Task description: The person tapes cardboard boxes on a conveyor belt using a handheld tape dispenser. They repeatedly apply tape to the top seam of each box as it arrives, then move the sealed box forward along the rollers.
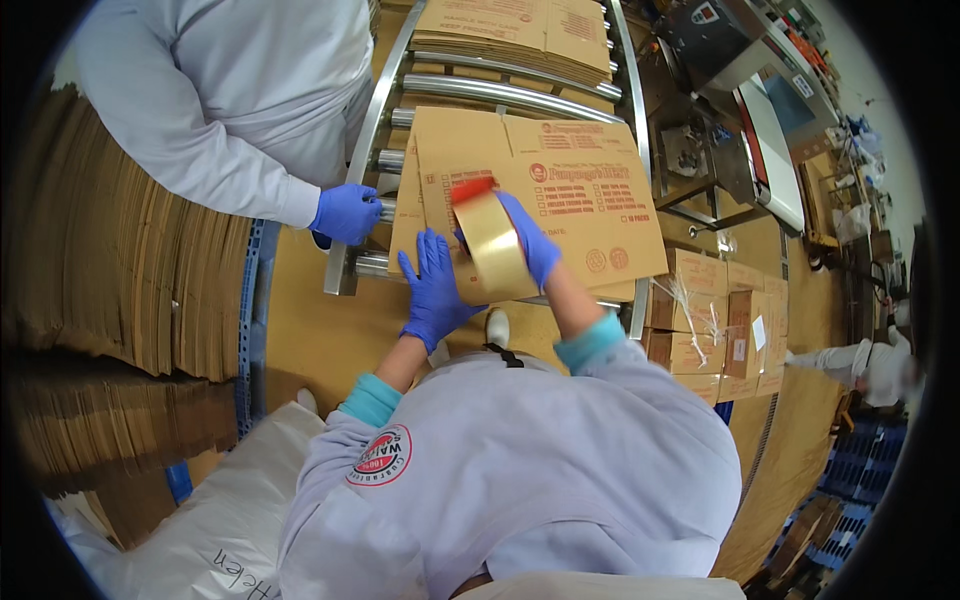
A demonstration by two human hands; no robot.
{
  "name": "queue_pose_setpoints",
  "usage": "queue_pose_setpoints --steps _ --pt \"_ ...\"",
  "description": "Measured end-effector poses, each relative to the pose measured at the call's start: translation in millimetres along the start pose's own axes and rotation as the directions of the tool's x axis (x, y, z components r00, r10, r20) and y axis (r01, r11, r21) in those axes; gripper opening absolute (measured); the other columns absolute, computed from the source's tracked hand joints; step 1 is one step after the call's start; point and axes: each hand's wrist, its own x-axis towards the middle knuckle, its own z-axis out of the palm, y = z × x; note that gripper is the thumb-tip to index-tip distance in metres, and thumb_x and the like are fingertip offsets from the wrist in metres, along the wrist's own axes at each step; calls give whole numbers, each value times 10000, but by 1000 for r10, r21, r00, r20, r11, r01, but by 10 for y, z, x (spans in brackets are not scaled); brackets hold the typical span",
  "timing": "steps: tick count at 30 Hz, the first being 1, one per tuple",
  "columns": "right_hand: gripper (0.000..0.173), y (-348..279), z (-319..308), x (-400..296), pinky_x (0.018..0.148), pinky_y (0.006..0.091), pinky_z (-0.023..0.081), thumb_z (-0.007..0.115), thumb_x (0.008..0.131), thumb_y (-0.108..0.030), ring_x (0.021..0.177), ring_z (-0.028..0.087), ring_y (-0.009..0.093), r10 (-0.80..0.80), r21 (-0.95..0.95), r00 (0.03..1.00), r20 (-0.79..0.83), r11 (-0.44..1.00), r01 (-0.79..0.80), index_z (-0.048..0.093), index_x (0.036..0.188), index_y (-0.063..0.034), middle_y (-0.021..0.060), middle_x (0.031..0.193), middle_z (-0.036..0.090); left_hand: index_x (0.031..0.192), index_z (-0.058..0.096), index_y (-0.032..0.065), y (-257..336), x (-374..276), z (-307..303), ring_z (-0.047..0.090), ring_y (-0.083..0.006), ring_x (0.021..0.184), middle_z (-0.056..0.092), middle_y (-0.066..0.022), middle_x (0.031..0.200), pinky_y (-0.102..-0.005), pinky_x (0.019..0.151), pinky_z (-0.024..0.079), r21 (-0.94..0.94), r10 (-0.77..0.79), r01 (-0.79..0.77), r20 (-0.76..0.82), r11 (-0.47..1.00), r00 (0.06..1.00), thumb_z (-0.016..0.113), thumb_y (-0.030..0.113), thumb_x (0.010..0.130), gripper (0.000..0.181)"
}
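Note:
My right hand [531,241], in a blue glove, grips a tape dispenser with a red front part [472,190] and a wide roll of tan packing tape [496,251]. The dispenser is over the left part of a flat, folded cardboard carton [570,202] with red printing. My left hand [436,289], gloved too, is spread with its fingertips on the carton's near left edge. At least one more flat carton [406,225] lies beneath. They rest on a metal roller conveyor [517,94]. The dispenser hides the handle and my right fingertips.
A co-worker's gloved hand [346,214] rests on the conveyor's left rail. More flat cartons [510,37] lie farther up the rollers. Tall stacks of folded cardboard [135,247] stand at left. Closed boxes [697,307] are piled at right, below a machine [772,150]. Another person [877,367] is far right.

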Motion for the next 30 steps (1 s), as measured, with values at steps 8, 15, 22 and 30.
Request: queue_pose_setpoints --steps 8,15,22,30 --pt "390 -75 -104 -705 861 395 458 725 709 -280 908 607 233 -328 -227 860 391 871 435 608 1005 -55 106 1003 627 1364 236 -37 28 -74 -64 101 -321 1370 184 -200 1446 -658 1007 -6 177 71 -66 -21 982 997 664 360 677 901" --pt "433 -1026 -425 -1979 875 456 440 807 618 -343 824 615 302 -762 3 237 602 299 954 597 847 -41 135 808 640 979 650 68 8 734 -2086 564 -226 712 582 -52 761 -338 675 464 -181 483 -581 -392 794 783 639 85 727 253" --pt "382 -498 -495 -2278 857 436 451 775 615 -268 777 625 277 -941 -439 335 50 280 854 595 827 -5 136 783 622 1065 629 26 -785 2256 -2773 611 -176 871 650 -87 976 -308 802 465 -386 93 -40 120 921 988 705 258 706 434" --pt "329 -486 -1027 -1593 928 366 424 793 611 -56 886 602 202 -823 -587 550 140 379 716 603 879 -37 79 897 632 1434 79 81 539 1624 -450 -53 -457 1336 18 -205 1478 -737 927 29 -104 247 -234 129 967 960 664 701 543 1233"
